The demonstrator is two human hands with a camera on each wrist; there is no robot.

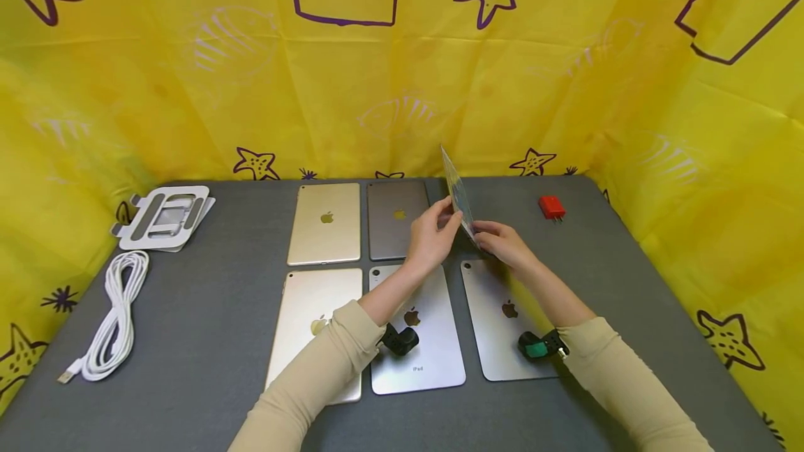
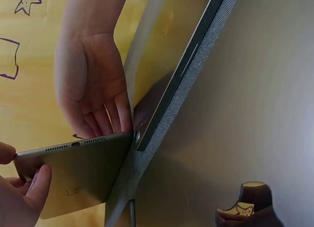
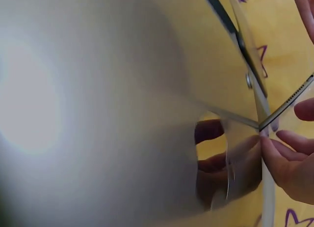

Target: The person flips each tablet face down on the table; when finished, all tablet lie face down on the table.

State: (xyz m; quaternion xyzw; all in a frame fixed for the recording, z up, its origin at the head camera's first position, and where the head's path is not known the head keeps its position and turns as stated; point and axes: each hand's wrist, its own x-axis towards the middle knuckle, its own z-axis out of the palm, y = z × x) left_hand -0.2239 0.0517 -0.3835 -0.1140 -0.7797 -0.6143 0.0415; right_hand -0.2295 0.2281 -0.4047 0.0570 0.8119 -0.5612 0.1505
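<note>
A thin tablet stands tilted on edge above the table, with speaker holes and a charging port along the edge that shows in the left wrist view. My left hand pinches it by that edge, near the upper corner. Lower down, my right hand holds the corner nearest the table with its fingertips. Under my forearms lie a silver tablet with an iPad mark and another silver tablet, both back up. A dark grey tablet lies just behind my left hand.
Two gold tablets, one farther back and one nearer, lie left of these. At the far left are a white folding stand and a coiled white cable. A red charger plug sits back right. Yellow cloth surrounds the table.
</note>
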